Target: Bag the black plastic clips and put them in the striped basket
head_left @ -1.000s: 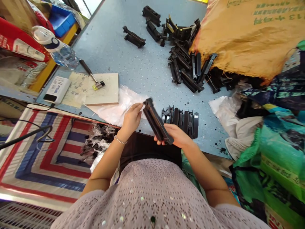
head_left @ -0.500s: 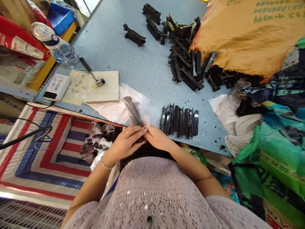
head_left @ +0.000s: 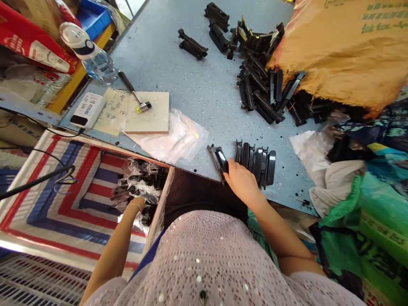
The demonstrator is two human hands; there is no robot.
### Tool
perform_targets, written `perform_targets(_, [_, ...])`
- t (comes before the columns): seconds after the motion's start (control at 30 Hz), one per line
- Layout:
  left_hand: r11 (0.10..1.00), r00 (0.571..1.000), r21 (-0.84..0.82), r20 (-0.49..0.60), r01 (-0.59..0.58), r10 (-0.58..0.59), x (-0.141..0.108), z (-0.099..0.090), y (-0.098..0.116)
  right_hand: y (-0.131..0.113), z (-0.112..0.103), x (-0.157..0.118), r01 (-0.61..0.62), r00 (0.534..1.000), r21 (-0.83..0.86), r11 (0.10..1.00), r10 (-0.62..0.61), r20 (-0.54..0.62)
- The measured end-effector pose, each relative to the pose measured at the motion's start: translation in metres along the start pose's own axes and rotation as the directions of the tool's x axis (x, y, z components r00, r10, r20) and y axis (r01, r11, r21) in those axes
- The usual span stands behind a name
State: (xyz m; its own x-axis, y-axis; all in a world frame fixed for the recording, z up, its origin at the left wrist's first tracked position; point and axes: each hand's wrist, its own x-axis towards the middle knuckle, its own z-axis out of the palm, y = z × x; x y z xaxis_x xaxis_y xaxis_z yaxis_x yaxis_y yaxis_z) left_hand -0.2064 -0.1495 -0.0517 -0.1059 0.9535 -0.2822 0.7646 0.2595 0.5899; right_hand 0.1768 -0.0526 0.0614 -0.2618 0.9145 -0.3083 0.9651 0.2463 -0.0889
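Note:
My right hand [head_left: 240,180] is closed around the near end of a long black plastic part [head_left: 218,159] by the table's front edge. This part lies tilted, a little apart from a row of similar black parts [head_left: 256,163] to its right. My left hand [head_left: 139,202] reaches down into the lined crate, at a heap of black parts in clear plastic bags [head_left: 145,178]. Its fingers are hidden there, so what they hold does not show. Thin white plastic bags [head_left: 178,138] lie flat on the table between the two hands.
A pile of black parts [head_left: 259,85] lies beside an orange sack [head_left: 347,55]. At the left are a wooden board [head_left: 149,117], a hammer [head_left: 130,87], a white device [head_left: 88,109] and a water bottle [head_left: 92,55]. The crate [head_left: 76,199] has a striped lining.
The bagged part held between both hands is gone from above the table. My left hand has moved down into the crate; my right hand has moved right and separated a black part from the row.

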Motion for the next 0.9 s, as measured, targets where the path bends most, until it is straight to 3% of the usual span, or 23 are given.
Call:
perform_targets(0.07, [0.998, 0.999, 0.049, 0.024, 0.041, -0.042, 0.013, -0.013, 0.015, -0.001, 0.002, 0.002, 0.0, 1.0, 0.052, 0.999, -0.001, 0.012])
perform_targets(0.1, [0.997, 0.999, 0.069, -0.015, 0.031, -0.03, 0.022, -0.019, 0.027, -0.002, 0.003, 0.003, 0.007, 1.0, 0.106, 0.994, -0.008, 0.009])
perform_targets(0.17, [0.992, 0.979, 0.106, -0.186, -0.068, 0.087, 0.043, -0.027, 0.058, -0.006, 0.006, 0.007, 0.047, 0.999, 0.276, 0.96, -0.047, -0.005])
perform_targets(0.23, [0.963, 0.904, 0.17, -0.341, -0.21, 0.258, 0.068, -0.029, 0.09, -0.009, 0.011, 0.012, 0.097, 0.995, 0.473, 0.876, -0.1, -0.019])
perform_targets(0.27, [0.945, 0.881, 0.202, -0.355, -0.256, 0.314, 0.082, -0.028, 0.104, -0.011, 0.013, 0.015, 0.115, 0.992, 0.56, 0.82, -0.122, -0.026])
perform_targets(0.33, [0.937, 0.889, 0.226, -0.318, -0.266, 0.329, 0.109, -0.028, 0.121, -0.012, 0.019, 0.019, 0.105, 0.991, 0.718, 0.688, -0.129, -0.021])
perform_targets(0.4, [0.962, 0.919, 0.16, -0.297, -0.219, 0.259, 0.131, -0.033, 0.123, -0.01, 0.025, 0.023, 0.015, 0.995, 0.867, 0.499, -0.097, 0.039])
perform_targets(0.47, [0.986, 0.949, -0.055, -0.283, -0.157, 0.135, 0.145, -0.044, 0.116, -0.007, 0.029, 0.029, -0.105, 0.988, 0.964, 0.242, -0.086, 0.129])
perform_targets(0.57, [0.87, 0.98, -0.488, -0.197, -0.068, -0.034, 0.147, -0.058, 0.108, -0.013, 0.031, 0.043, -0.212, 0.967, 0.968, -0.135, -0.173, 0.188])
perform_targets(0.67, [0.704, 0.987, -0.705, -0.157, -0.088, -0.034, 0.134, -0.053, 0.117, -0.037, 0.028, 0.063, -0.285, 0.932, 0.89, -0.356, -0.321, 0.17])
perform_targets(0.77, [0.642, 0.984, -0.749, -0.173, -0.164, 0.048, 0.116, -0.035, 0.132, -0.068, 0.026, 0.086, -0.336, 0.895, 0.842, -0.423, -0.423, 0.145])
perform_targets(0.83, [0.73, 0.963, -0.634, -0.237, -0.253, 0.128, 0.106, -0.026, 0.136, -0.08, 0.027, 0.098, -0.308, 0.912, 0.847, -0.433, -0.388, 0.133])
perform_targets(0.9, [0.87, 0.92, -0.355, -0.315, -0.343, 0.234, 0.1, -0.025, 0.134, -0.077, 0.027, 0.1, -0.235, 0.952, 0.875, -0.424, -0.281, 0.12])
